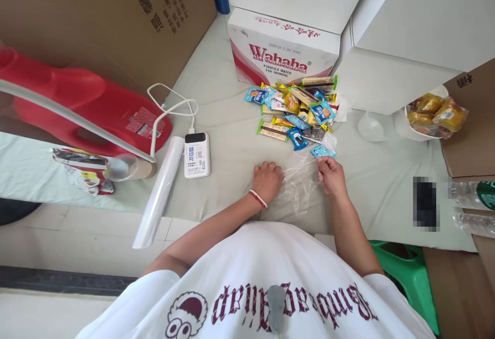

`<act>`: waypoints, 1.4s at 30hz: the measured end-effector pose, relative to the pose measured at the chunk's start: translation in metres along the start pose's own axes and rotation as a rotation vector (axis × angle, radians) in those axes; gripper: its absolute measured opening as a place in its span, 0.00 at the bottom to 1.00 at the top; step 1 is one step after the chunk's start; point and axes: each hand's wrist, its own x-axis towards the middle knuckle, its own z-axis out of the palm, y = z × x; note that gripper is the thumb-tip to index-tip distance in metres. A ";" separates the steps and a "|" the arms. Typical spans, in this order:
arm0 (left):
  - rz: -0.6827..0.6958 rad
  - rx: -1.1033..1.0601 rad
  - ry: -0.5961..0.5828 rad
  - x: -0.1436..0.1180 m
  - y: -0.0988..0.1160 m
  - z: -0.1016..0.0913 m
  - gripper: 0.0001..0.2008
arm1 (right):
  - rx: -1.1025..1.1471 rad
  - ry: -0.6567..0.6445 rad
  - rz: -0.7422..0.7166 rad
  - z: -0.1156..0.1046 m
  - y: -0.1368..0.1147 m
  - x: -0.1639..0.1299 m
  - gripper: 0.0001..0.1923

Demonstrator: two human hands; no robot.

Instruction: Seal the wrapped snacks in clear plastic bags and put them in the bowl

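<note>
Left hand: the left hand (267, 179) lies knuckles up on the pale cloth (216, 107), fingers curled, pressing down one edge of a clear plastic bag (299, 179).
Right hand: the right hand (331, 174) pinches the opposite edge of the bag between thumb and fingertips, lifted slightly off the cloth.
Bag: crumpled, see-through, stretched between the two hands; whether anything is in it cannot be told.
Beyond the hands: a heap of wrapped snacks (299, 112), nearest piece a blue packet (323, 150) just past the right fingertips. Behind the heap, a Wahaha water carton (282, 53).
Left of the left hand: a white power bank (197, 154) with cable, then a roll of clear film (158, 192), then a red jug (88, 107) farther out.
Right of the right hand: well apart, a bowl of yellow-wrapped cakes (433, 115); a green stool (410, 277) near the right elbow.
</note>
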 end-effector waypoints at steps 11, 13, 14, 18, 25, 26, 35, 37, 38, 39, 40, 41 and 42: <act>-0.152 -0.180 0.117 0.004 -0.013 -0.010 0.16 | 0.045 0.014 0.013 -0.005 0.013 -0.001 0.19; -0.098 -0.046 0.052 0.003 -0.004 -0.008 0.15 | 0.051 0.017 0.016 -0.003 0.012 -0.002 0.19; -0.059 -0.002 0.034 0.004 -0.001 -0.006 0.14 | 0.052 0.023 0.018 -0.003 0.012 -0.002 0.19; -0.030 -0.076 0.061 0.007 -0.002 -0.001 0.11 | 0.041 0.048 0.035 -0.007 0.013 -0.004 0.20; -0.061 -0.732 0.199 0.006 -0.027 -0.017 0.15 | 0.063 -0.058 0.098 -0.012 0.014 -0.006 0.21; -0.090 -0.759 0.206 0.004 -0.029 -0.019 0.15 | 0.062 -0.074 0.092 -0.011 0.013 -0.006 0.21; -0.207 -0.920 0.053 0.001 -0.053 -0.031 0.22 | -0.010 -0.109 -0.011 -0.011 0.003 -0.006 0.19; -0.188 -0.971 -0.122 0.004 -0.053 -0.034 0.25 | -0.034 -0.114 -0.017 -0.011 0.002 -0.005 0.19; -0.173 -0.990 -0.165 0.006 -0.053 -0.036 0.25 | -0.045 -0.113 -0.017 -0.012 0.002 -0.005 0.19; -0.161 -1.013 -0.168 0.007 -0.052 -0.037 0.24 | -0.055 -0.112 -0.016 -0.012 0.002 -0.005 0.19; -0.155 -1.045 -0.138 0.008 -0.052 -0.039 0.23 | -0.063 -0.112 -0.012 -0.012 0.002 -0.005 0.19; -0.157 -1.080 -0.093 0.008 -0.052 -0.040 0.22 | -0.066 -0.115 -0.005 -0.013 0.003 -0.006 0.20; -0.157 -1.111 -0.054 0.008 -0.052 -0.041 0.21 | -0.065 -0.121 0.005 -0.013 0.004 -0.006 0.20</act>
